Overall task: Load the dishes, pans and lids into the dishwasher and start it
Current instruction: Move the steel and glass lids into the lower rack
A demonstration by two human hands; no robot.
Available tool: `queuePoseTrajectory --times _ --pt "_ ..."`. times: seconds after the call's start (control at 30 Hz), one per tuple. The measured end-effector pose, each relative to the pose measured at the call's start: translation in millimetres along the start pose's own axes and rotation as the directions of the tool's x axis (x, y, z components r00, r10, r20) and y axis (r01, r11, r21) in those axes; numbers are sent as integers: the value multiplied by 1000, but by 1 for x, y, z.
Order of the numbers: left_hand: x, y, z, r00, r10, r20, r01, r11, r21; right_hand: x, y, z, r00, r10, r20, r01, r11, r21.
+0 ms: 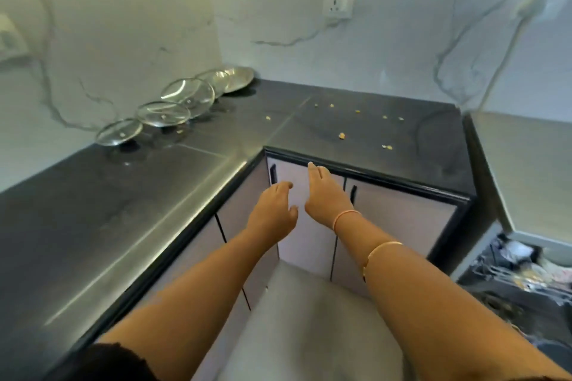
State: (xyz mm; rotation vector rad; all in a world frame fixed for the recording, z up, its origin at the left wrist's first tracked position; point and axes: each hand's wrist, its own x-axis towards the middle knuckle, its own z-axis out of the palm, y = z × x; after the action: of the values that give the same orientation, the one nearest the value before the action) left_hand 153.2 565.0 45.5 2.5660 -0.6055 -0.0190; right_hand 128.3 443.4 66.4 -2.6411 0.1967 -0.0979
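Both hands are extended in front of the countertop (93, 210), below its inner corner edge and level with the cabinet doors (399, 210) beneath it.

- Left hand (274, 210): fingers loosely curled and close together, thumb apart; it holds nothing.
- Right hand (325, 195): fingers straight and together, tips just below the countertop edge; it holds nothing. A thin band (345, 216) and a bangle (382, 249) sit on this forearm.

Four glass lids (163, 113) stand in a row on the countertop along its left wall side. A steel plate (240, 77) lies at the far end of that row, in the countertop's back corner. Whether neighbouring lids touch cannot be determined.

Crumbs (342, 135) are scattered on the countertop's right section. The dishwasher (510, 269) is open to the right of the countertop, and its rack already holds items, too blurred to identify.
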Motion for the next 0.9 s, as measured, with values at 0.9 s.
queuePoseTrajectory --times 0.9 --pt "412 -171 -96 953 -221 -207 219 975 -32 526 -60 19 959 -198 203 198 980 20"
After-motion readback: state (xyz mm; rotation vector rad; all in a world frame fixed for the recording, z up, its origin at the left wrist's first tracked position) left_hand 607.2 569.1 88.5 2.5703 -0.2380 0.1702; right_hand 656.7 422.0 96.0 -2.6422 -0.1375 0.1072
